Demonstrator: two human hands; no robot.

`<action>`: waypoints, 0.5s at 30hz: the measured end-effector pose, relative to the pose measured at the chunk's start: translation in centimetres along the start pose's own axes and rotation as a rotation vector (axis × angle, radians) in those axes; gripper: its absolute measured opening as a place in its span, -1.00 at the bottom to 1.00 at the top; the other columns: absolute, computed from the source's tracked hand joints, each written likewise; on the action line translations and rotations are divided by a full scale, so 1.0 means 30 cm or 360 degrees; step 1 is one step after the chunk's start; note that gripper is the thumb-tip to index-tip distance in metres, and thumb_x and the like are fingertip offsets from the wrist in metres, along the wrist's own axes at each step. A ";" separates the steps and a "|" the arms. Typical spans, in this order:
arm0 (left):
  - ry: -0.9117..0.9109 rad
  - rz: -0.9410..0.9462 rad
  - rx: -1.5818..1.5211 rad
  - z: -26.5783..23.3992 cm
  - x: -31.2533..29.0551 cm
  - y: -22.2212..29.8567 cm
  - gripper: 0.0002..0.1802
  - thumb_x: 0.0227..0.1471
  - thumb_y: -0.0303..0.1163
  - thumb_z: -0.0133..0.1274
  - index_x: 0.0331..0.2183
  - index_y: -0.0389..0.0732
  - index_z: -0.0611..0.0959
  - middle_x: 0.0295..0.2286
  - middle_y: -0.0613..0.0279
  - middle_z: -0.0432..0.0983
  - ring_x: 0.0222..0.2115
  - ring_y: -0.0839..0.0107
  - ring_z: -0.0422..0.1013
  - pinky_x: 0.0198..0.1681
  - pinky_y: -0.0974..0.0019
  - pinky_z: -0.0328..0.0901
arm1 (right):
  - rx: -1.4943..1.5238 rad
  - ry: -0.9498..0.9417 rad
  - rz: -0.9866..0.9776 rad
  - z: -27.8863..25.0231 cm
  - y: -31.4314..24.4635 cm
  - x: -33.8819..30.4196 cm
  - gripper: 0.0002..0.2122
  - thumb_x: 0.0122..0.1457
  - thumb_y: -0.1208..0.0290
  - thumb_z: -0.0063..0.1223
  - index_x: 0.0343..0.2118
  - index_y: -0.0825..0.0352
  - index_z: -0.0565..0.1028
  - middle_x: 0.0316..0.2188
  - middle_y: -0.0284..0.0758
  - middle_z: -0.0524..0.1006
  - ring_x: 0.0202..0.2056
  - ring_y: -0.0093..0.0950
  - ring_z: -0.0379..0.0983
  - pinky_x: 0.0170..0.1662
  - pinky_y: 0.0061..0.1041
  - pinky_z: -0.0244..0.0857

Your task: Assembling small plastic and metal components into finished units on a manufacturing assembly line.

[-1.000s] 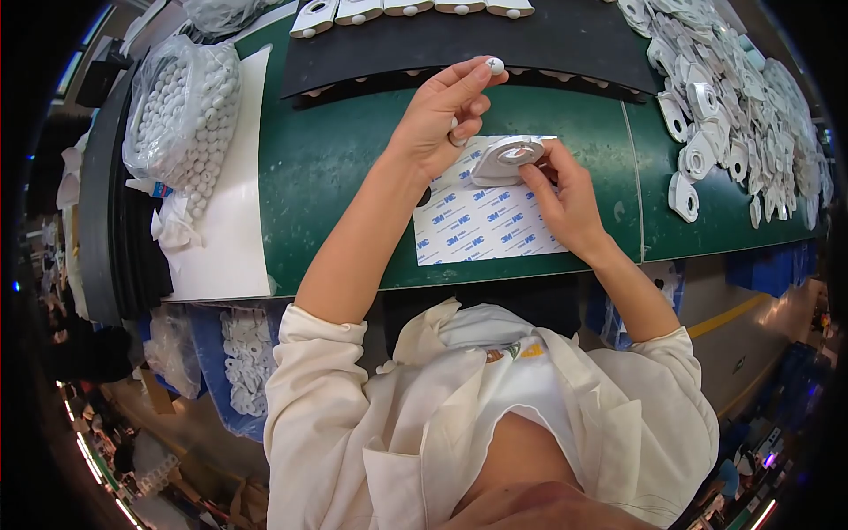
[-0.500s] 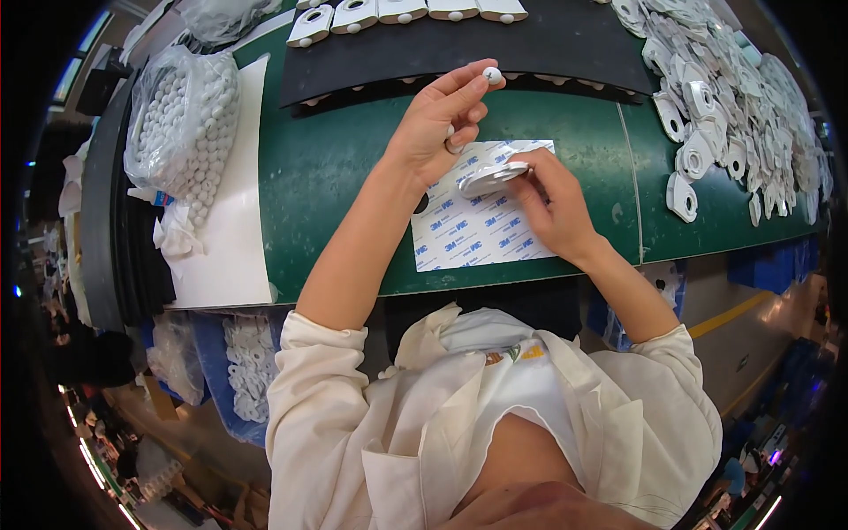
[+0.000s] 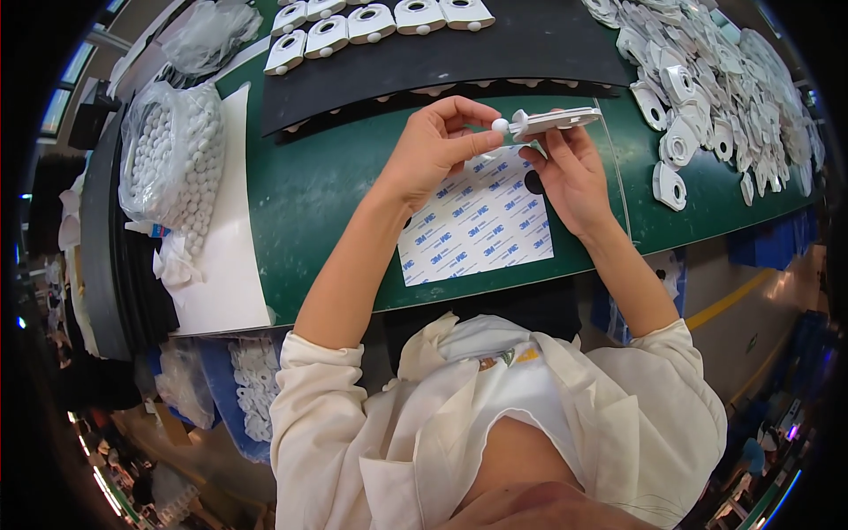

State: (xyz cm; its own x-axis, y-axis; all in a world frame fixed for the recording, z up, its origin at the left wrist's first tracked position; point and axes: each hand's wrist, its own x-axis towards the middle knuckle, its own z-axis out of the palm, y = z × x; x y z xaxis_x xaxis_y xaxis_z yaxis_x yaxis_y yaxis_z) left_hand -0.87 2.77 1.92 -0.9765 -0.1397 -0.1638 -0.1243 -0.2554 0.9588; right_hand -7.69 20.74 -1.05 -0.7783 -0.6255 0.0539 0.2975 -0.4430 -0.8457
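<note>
Between the thumb and forefinger of my left hand [image 3: 433, 146] is a small white ball [image 3: 501, 125]. Something small and white also shows below that thumb, too little of it to name. My right hand [image 3: 574, 177] holds a flat white plastic part [image 3: 561, 122] nearly edge-on, its narrow end toward the ball. Ball and narrow end are close together; whether they touch, I cannot tell. Under both hands lies a white sheet with blue print [image 3: 477, 221], with a black round disc [image 3: 533, 182] near its right edge.
A clear bag of white balls [image 3: 172, 150] stands at the left on a white board [image 3: 231, 238]. Rows of white parts with balls [image 3: 371, 25] lie on a black mat [image 3: 459, 66] at the back. A heap of white parts [image 3: 698, 97] covers the right of the green table [image 3: 309, 194].
My left hand has lowered the ball toward my right hand. My right hand has raised and turned the white part, so the two now meet closely above the sheet.
</note>
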 end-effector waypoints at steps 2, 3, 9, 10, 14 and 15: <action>-0.0006 -0.0001 0.0015 0.002 0.000 0.001 -0.74 -0.24 -0.42 0.24 -0.39 -0.17 0.56 -0.52 0.42 0.46 -0.60 0.74 0.26 -0.65 0.63 0.01 | -0.0008 -0.0010 -0.0005 0.001 -0.002 -0.001 -0.77 0.21 0.44 -0.21 -0.07 0.24 0.30 -0.15 -0.34 0.37 -0.12 -0.50 0.31 -0.06 -0.44 0.21; 0.0007 -0.0009 0.0025 0.002 0.000 0.001 -0.75 -0.25 -0.42 0.24 -0.40 -0.17 0.57 -0.53 0.41 0.47 -0.61 0.74 0.26 -0.65 0.63 0.01 | -0.0017 -0.0021 -0.0005 0.001 -0.003 -0.001 -0.77 0.21 0.44 -0.21 -0.07 0.24 0.30 -0.15 -0.35 0.37 -0.12 -0.51 0.31 -0.06 -0.44 0.22; 0.0011 -0.0007 0.0097 -0.004 0.001 0.000 -0.74 -0.29 -0.44 0.27 -0.44 -0.16 0.57 -0.56 0.39 0.46 -0.63 0.71 0.25 -0.66 0.64 0.01 | -0.0011 -0.0008 0.0048 0.000 -0.004 -0.005 -0.78 0.21 0.42 -0.21 -0.08 0.24 0.29 -0.16 -0.35 0.37 -0.12 -0.53 0.31 -0.08 -0.46 0.22; 0.0021 -0.0009 0.0142 -0.005 0.001 0.000 -0.73 -0.30 -0.45 0.28 -0.44 -0.16 0.57 -0.57 0.39 0.46 -0.62 0.72 0.26 -0.65 0.64 0.04 | -0.0011 -0.0009 0.0045 0.005 -0.008 -0.005 -0.78 0.21 0.42 -0.21 -0.08 0.24 0.29 -0.16 -0.35 0.37 -0.12 -0.53 0.31 -0.08 -0.46 0.22; -0.0025 0.0190 0.0241 0.004 0.006 -0.008 -0.70 -0.36 -0.48 0.31 -0.45 -0.17 0.57 -0.59 0.40 0.44 -0.63 0.73 0.25 -0.61 0.65 0.09 | -0.0027 -0.0042 0.0188 0.011 -0.021 -0.002 -0.79 0.22 0.39 -0.22 -0.09 0.23 0.28 -0.27 -0.40 0.39 -0.29 -0.61 0.33 -0.20 -0.55 0.22; -0.0048 0.0210 0.0244 0.006 0.006 -0.006 -0.66 -0.39 -0.48 0.33 -0.44 -0.20 0.56 -0.64 0.43 0.40 -0.65 0.74 0.22 -0.61 0.64 0.08 | -0.0014 -0.0115 0.0247 0.007 -0.022 0.000 -0.79 0.23 0.38 -0.22 -0.09 0.23 0.27 -0.31 -0.42 0.40 -0.36 -0.64 0.32 -0.26 -0.59 0.22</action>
State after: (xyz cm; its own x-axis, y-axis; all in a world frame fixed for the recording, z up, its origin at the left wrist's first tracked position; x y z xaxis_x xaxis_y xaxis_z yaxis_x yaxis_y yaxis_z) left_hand -1.07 2.97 1.76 -0.9907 -0.1328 -0.0296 -0.0180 -0.0876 0.9960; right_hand -7.76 20.91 -0.38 -0.6816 -0.7307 -0.0399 0.4060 -0.3322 -0.8514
